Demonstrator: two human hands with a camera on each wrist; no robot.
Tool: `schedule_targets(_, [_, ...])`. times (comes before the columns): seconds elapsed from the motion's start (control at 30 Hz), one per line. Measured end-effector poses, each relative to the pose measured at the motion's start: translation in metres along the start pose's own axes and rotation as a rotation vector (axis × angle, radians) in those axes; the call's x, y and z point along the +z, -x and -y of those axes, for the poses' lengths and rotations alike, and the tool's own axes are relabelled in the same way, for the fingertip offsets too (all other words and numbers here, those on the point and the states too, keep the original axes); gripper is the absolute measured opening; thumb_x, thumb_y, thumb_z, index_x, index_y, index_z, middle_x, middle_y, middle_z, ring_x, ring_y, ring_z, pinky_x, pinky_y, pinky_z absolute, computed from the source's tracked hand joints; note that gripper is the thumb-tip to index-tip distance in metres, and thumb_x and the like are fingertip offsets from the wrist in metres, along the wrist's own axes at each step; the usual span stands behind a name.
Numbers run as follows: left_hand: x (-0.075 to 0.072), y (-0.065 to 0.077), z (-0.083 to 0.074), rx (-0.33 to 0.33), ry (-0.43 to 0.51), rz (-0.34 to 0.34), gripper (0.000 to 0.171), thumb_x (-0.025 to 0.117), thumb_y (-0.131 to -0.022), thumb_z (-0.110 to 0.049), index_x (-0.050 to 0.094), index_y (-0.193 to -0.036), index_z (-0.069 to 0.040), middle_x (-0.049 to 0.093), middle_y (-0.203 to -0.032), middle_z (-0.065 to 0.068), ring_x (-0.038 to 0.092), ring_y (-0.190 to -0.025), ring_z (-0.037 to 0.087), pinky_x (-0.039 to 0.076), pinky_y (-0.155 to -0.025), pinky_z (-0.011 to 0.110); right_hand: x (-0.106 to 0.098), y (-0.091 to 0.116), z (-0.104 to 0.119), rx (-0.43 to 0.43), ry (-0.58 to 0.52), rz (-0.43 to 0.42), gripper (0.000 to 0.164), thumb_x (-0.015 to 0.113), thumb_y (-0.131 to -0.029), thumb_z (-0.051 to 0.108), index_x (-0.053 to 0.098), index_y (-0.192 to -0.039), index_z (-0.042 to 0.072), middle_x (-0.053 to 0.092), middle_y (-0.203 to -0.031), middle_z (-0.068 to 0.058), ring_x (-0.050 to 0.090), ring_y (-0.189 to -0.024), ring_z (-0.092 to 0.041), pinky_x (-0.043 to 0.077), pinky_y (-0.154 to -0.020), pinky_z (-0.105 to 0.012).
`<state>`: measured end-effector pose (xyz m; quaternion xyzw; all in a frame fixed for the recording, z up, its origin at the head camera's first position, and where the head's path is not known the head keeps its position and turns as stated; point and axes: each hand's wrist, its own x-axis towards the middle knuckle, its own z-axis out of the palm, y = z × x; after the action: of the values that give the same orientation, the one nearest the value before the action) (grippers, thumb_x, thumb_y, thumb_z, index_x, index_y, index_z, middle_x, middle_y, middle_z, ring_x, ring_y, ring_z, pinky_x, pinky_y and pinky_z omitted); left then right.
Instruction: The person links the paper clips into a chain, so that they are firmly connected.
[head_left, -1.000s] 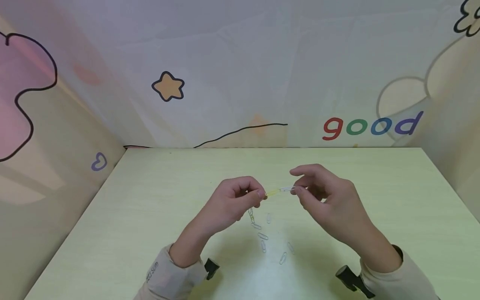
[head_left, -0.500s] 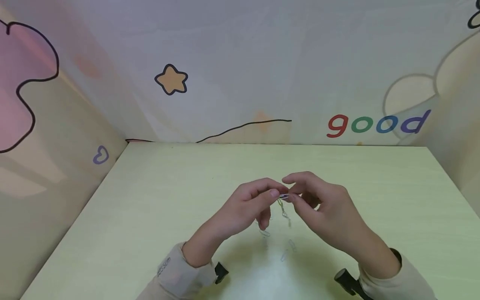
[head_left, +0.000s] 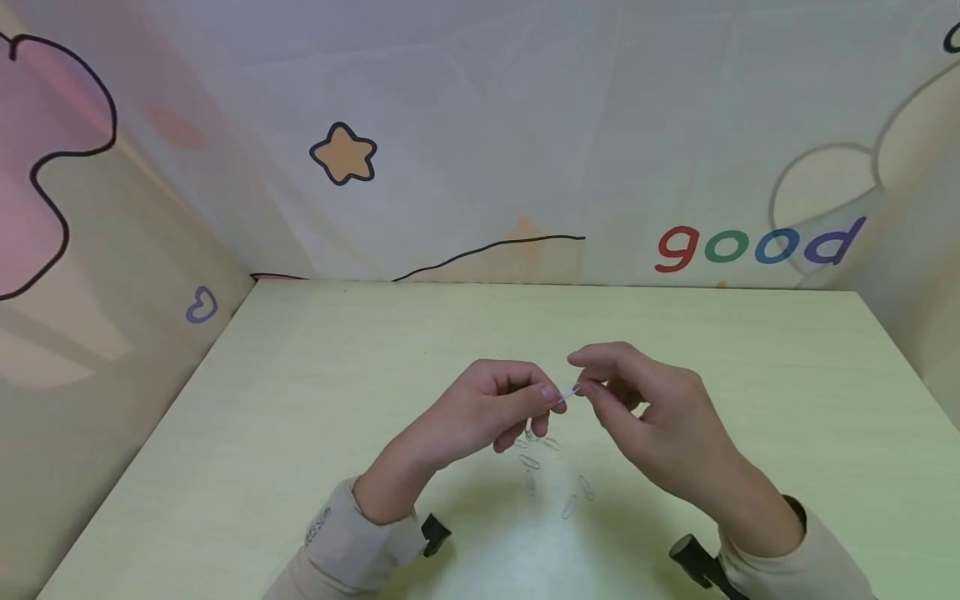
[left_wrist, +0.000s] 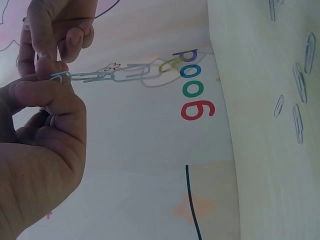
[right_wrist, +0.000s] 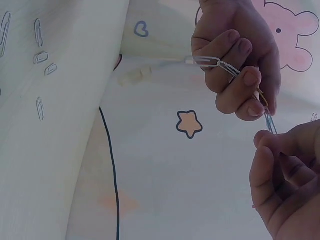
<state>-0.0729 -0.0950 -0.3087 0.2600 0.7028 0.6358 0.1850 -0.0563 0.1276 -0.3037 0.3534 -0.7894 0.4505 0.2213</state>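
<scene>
Left hand (head_left: 483,410) and right hand (head_left: 658,412) both pinch one paperclip chain (left_wrist: 112,75).

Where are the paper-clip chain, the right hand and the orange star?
Paper-clip chain (left_wrist: 113,76): left wrist view, where two clips link.
Right hand (head_left: 660,412): head view, back of the hand.
Orange star (head_left: 343,154): head view, its center.

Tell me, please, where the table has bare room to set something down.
Bare table: left of the left hand, toward the left wall; right of the right hand; and the far strip along the back wall. Crowded: between the forearms, where loose paper clips lie.
</scene>
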Motion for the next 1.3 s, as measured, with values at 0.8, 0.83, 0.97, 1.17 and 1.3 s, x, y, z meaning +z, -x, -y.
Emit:
schedule_targets(0.8, [-0.014,0.007,-0.012,0.036,-0.137,-0.140,0.012,0.065,-0.097,-0.016,0.072,-0.092,-0.007,0.059,-0.074,0.004,0.036,-0.059,0.015,0.028,-0.053,0.025,0.043,0.005,-0.066,0.481,0.094,0.556,0.024,0.063,-0.096,0.004,0.067,-0.120,0.005,0.065,-0.088,0.002,0.054,-0.067,-0.013,0.049,-0.063,-0.032])
schedule_targets(0.83, [-0.014,0.007,-0.012,0.041,-0.141,-0.140,0.013,0.065,-0.097,-0.015,0.071,-0.092,-0.006,0.059,-0.074,0.004,0.037,-0.060,0.015,0.028,-0.054,0.025,0.047,0.005,-0.070,0.492,0.101,0.586,0.024,0.064,-0.095,0.004,0.067,-0.119,0.004,0.064,-0.087,0.002,0.055,-0.069,-0.014,0.049,-0.065,-0.033])
schedule_targets(0.97, [-0.014,0.007,-0.015,0.050,-0.153,-0.141,0.013,0.065,-0.098,-0.016,0.071,-0.094,-0.005,0.061,-0.075,0.004,0.044,-0.065,0.016,0.030,-0.055,0.026,0.059,0.005,-0.083,0.522,0.137,0.668,0.027,0.067,-0.092,0.004,0.066,-0.119,0.002,0.060,-0.079,0.001,0.053,-0.070,-0.015,0.047,-0.067,-0.033])
schedule_targets(1.17, [-0.013,0.010,-0.018,0.053,-0.162,-0.148,0.012,0.065,-0.097,-0.015,0.072,-0.093,-0.007,0.061,-0.076,0.004,0.045,-0.064,0.016,0.034,-0.055,0.026,0.073,0.007,-0.093,0.487,0.220,0.698,0.029,0.072,-0.089,0.007,0.064,-0.116,0.004,0.050,-0.067,0.000,0.046,-0.064,-0.015,0.040,-0.065,-0.034])
schedule_targets(1.3, [-0.013,0.012,-0.017,0.070,-0.165,-0.139,0.013,0.065,-0.098,-0.015,0.071,-0.093,-0.004,0.061,-0.075,0.004,0.050,-0.069,0.017,0.039,-0.060,0.026,0.075,0.007,-0.090,0.476,0.262,0.698,0.027,0.073,-0.088,0.006,0.064,-0.113,0.005,0.049,-0.067,0.002,0.047,-0.068,-0.016,0.041,-0.069,-0.035])
